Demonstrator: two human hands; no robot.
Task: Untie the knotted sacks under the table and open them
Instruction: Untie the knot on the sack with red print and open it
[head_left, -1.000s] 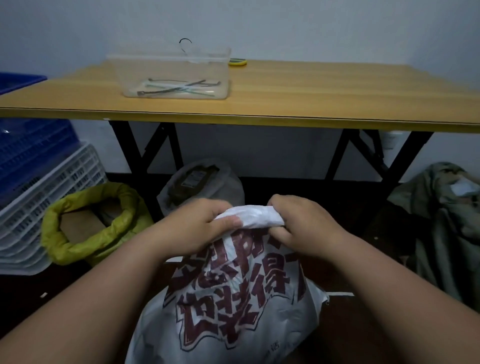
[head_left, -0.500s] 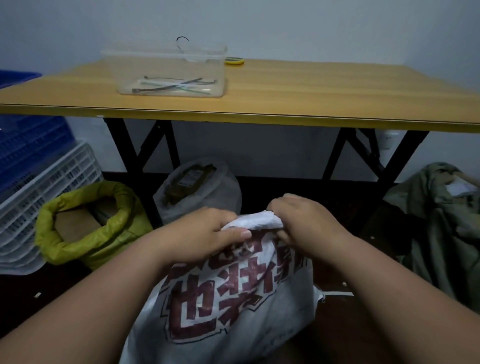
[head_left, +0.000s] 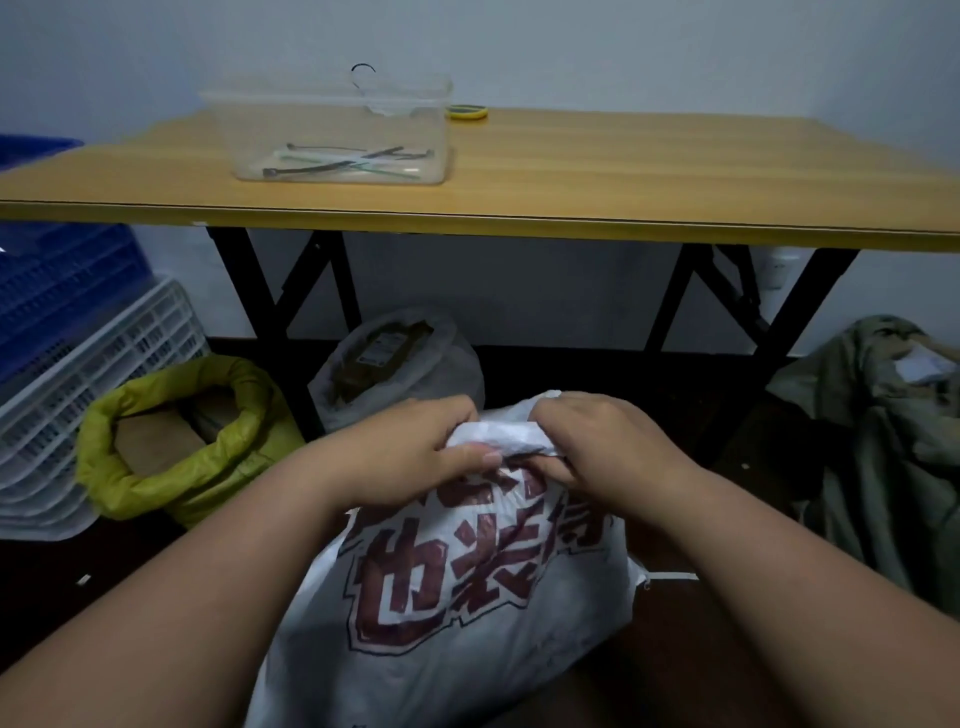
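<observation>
A white woven sack (head_left: 467, 613) with large dark red characters stands on the floor in front of me. Its bunched neck (head_left: 511, 436) sits between my hands. My left hand (head_left: 410, 457) grips the neck from the left, thumb pressed across the fabric. My right hand (head_left: 597, 447) grips it from the right, fingers curled under. Whether a knot is still there I cannot tell, as the hands hide it. Under the table a grey sack (head_left: 400, 364) stands with its mouth open, and a yellow-green sack (head_left: 176, 441) at the left has its rim rolled down.
A wooden table (head_left: 623, 171) with black legs carries a clear plastic box (head_left: 332, 130) holding several ties, and a yellow-green roll (head_left: 467, 111). White and blue crates (head_left: 67, 374) are stacked at the left. An olive-green sack (head_left: 883, 431) slumps at the right.
The sack's neck has been pulled lower and closer to me, and both hands have shifted their grip on it. The view has tilted slightly.
</observation>
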